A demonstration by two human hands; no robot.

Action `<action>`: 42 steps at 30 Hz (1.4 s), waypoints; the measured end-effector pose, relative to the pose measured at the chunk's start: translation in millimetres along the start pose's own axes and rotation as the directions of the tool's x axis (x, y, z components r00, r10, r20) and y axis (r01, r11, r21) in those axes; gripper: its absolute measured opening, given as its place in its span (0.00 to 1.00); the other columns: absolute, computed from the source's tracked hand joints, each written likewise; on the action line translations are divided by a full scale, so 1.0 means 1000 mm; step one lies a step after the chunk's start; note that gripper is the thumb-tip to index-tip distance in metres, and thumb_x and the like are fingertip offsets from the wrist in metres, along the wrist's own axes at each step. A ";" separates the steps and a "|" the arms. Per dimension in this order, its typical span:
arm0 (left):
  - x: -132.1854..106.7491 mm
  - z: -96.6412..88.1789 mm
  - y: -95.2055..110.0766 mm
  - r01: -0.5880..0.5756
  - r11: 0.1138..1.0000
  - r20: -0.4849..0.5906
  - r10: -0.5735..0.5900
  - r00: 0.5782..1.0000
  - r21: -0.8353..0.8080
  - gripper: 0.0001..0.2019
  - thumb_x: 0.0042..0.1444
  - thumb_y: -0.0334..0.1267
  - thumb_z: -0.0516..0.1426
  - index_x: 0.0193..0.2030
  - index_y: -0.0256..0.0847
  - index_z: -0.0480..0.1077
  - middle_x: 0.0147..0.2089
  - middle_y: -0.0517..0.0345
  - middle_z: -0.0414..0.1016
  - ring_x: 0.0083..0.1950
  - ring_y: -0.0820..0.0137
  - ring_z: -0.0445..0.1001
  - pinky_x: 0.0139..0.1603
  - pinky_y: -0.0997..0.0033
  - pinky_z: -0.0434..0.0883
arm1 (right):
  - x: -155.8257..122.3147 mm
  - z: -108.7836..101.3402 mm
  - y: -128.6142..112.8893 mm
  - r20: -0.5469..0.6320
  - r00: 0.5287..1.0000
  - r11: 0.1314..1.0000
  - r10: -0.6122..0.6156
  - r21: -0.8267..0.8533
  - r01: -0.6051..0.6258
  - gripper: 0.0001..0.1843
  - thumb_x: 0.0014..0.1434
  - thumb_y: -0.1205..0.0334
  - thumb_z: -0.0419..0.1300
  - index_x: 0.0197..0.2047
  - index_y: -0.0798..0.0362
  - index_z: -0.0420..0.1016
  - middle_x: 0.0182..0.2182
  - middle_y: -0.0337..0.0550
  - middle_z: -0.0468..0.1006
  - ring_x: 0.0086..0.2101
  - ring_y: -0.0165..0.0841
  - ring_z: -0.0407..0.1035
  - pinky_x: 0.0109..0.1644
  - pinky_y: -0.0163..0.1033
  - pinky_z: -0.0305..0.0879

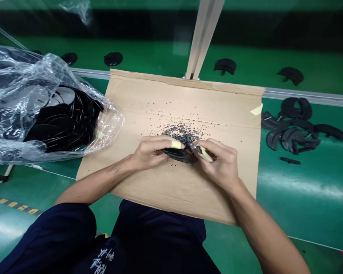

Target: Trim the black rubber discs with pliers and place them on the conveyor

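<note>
Left hand (pixel 150 154), fingers (pixel 162 141) clamped on one black rubber piece (pixel 178 156), right above a cardboard sheet (pixel 171 106). Right hand (pixel 218 165), fingers (pixel 214 146) clamped on one small taped tool (pixel 205 154). Lots of black crumbs (pixel 183 133) on the cardboard, just past both hands.

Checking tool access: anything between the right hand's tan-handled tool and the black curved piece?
Nothing visible. The tan-handled tool in the right hand reaches the black curved piece held by the left hand. A taped fingertip sits beside it; contact is partly hidden.
</note>
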State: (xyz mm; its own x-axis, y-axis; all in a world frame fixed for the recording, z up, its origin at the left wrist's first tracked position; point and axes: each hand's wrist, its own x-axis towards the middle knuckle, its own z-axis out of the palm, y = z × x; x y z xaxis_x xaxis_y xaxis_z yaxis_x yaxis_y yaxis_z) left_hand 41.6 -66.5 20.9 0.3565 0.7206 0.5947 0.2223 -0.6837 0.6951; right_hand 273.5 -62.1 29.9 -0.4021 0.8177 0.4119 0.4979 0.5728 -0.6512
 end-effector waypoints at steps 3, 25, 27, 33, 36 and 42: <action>0.001 0.000 0.002 0.080 0.997 0.029 -0.080 0.996 -0.014 0.11 0.61 0.30 0.62 0.50 0.38 0.76 0.43 0.51 0.83 0.44 0.71 0.81 0.45 0.71 0.79 | 0.001 0.001 0.005 -0.016 0.999 0.969 -0.051 -0.243 0.045 0.09 0.64 0.68 0.56 0.43 0.52 0.78 0.29 0.42 0.76 0.30 0.33 0.66 0.33 0.38 0.58; 0.165 -0.076 -0.134 0.269 0.755 -0.074 -0.282 0.957 0.598 0.12 0.62 0.45 0.59 0.44 0.38 0.75 0.47 0.47 0.81 0.52 0.58 0.77 0.60 0.55 0.72 | -0.008 0.003 0.011 0.092 0.995 0.930 0.028 -0.367 0.008 0.10 0.59 0.68 0.66 0.44 0.53 0.75 0.38 0.45 0.78 0.39 0.37 0.67 0.42 0.40 0.58; 0.169 -0.078 -0.137 0.254 0.733 -0.081 -0.264 0.961 0.630 0.10 0.60 0.43 0.59 0.40 0.38 0.74 0.43 0.47 0.81 0.49 0.58 0.77 0.57 0.53 0.73 | -0.009 0.002 0.009 0.129 0.988 0.928 0.079 -0.371 -0.026 0.09 0.60 0.67 0.66 0.45 0.52 0.75 0.39 0.45 0.77 0.41 0.38 0.67 0.44 0.41 0.58; 0.167 -0.045 -0.104 0.072 0.723 -0.021 -0.079 0.997 0.687 0.14 0.69 0.45 0.48 0.45 0.40 0.72 0.46 0.47 0.77 0.49 0.60 0.74 0.53 0.55 0.73 | -0.010 -0.004 0.001 0.217 0.970 0.929 0.108 -0.369 -0.021 0.10 0.61 0.70 0.62 0.47 0.54 0.74 0.41 0.47 0.77 0.44 0.40 0.67 0.49 0.43 0.59; 0.176 0.009 -0.088 -0.084 0.751 0.233 -0.094 0.968 0.654 0.15 0.67 0.49 0.54 0.44 0.42 0.74 0.48 0.49 0.78 0.51 0.61 0.74 0.54 0.59 0.73 | -0.011 -0.004 -0.001 0.243 0.963 0.930 0.114 -0.366 -0.018 0.10 0.62 0.70 0.60 0.47 0.54 0.74 0.43 0.48 0.77 0.45 0.41 0.67 0.51 0.44 0.59; 0.234 0.099 -0.099 0.107 0.673 0.301 -0.461 0.835 0.732 0.16 0.70 0.42 0.50 0.55 0.36 0.73 0.58 0.41 0.74 0.61 0.55 0.71 0.63 0.55 0.68 | -0.013 -0.003 0.002 0.254 0.961 0.925 0.110 -0.380 -0.006 0.09 0.62 0.69 0.61 0.47 0.52 0.74 0.42 0.47 0.77 0.45 0.40 0.68 0.51 0.43 0.60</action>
State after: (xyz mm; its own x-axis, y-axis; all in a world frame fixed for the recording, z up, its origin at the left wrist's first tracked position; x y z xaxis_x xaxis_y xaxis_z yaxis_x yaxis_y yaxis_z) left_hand 193.0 158.3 50.6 0.4687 0.8817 0.0545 0.8519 -0.4674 0.2361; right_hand 282.2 -71.3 25.2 -0.5268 0.8345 0.1617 0.7549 0.5468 -0.3622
